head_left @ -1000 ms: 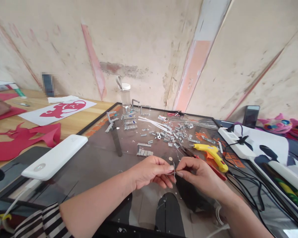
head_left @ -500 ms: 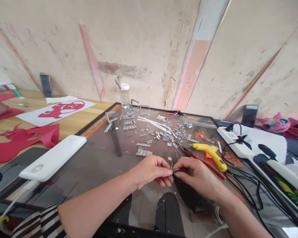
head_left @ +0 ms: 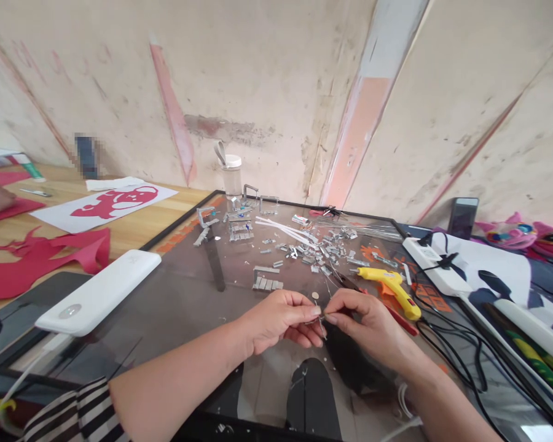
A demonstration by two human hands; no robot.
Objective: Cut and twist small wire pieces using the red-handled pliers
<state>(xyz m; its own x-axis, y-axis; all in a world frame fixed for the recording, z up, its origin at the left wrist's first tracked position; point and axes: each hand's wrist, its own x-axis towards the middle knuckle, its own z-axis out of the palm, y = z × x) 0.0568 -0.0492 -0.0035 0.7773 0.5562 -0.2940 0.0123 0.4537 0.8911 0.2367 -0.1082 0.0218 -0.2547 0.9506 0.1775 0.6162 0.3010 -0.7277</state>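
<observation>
Presently pinching wire with left hand and right hand, close together; noting illegible scrawl at ten o'clock.

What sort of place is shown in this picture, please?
Probably a craft workroom: in view are a yellow hot-glue gun, many small grey pieces scattered beside it, and a red cutout on a white sheet.

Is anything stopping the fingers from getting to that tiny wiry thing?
No, nothing I can see: the left fingers and right fingers pinch the tiny wiry thing between them. The yellow glue gun lies farther right, out of the way.
</observation>
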